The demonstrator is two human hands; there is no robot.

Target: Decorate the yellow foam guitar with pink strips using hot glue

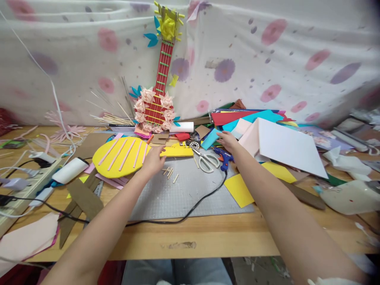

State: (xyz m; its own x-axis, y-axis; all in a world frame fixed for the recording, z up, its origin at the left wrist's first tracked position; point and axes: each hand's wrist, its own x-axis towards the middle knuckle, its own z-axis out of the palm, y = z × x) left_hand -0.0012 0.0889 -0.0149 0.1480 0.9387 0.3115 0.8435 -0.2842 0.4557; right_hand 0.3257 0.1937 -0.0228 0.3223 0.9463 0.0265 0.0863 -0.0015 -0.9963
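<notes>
My left hand (153, 160) rests on the right edge of a yellow foam oval (118, 157) with pink strips glued across it, fingers apart and pressing down. My right hand (227, 141) reaches out over a blue foam sheet (211, 138) at the foot of a stack of coloured sheets (246, 116), fingers spread, holding nothing that I can see. White-handled scissors (206, 160) and a blue glue gun (224, 157) lie just below that hand. Short wooden sticks (170, 173) lie on the grey cutting mat (184, 194).
A paper craft guitar (160, 79) leans on the flowered cloth backdrop. A large white sheet (285, 144) lies at right, a yellow square (239, 190) near it. The glue gun's black cord (190, 211) crosses the mat. Power strip and cables (26, 186) at left, cardboard pieces (81, 202) beside them.
</notes>
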